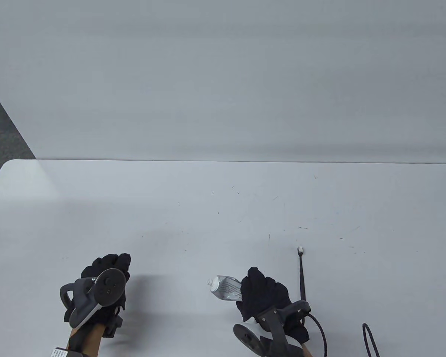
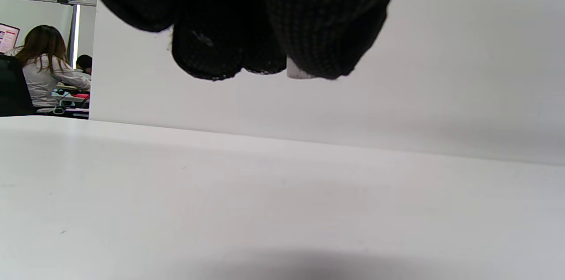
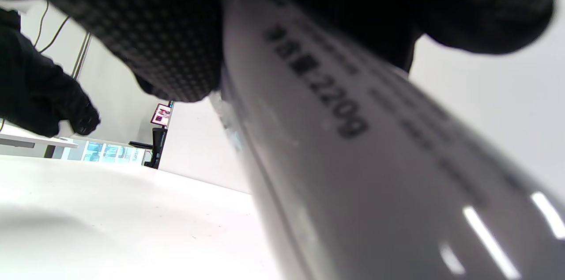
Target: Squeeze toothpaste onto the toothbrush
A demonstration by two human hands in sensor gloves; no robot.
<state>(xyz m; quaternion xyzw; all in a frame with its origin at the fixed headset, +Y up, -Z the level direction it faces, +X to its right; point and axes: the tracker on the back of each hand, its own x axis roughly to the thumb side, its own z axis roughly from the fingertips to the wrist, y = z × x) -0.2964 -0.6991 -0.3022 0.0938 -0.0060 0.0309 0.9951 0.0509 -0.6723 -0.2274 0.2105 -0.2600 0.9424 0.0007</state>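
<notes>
My right hand [image 1: 266,295] grips a silver toothpaste tube [image 1: 226,287] near the table's front edge, with the tube's white nozzle end pointing left. In the right wrist view the tube [image 3: 375,152] fills the frame under my fingers [image 3: 145,37]. A thin dark toothbrush [image 1: 302,277] lies on the table just right of that hand, its white bristle head at the far end. My left hand [image 1: 106,277] is at the front left with its fingers curled. In the left wrist view its fingertips [image 2: 309,28] pinch a small white cap-like piece [image 2: 299,72].
The white table [image 1: 208,223] runs back to a grey partition wall [image 1: 223,74]. A black cable [image 1: 369,340] loops on the table at the front right. The table's left corner [image 1: 7,167] is rounded, with floor beyond it.
</notes>
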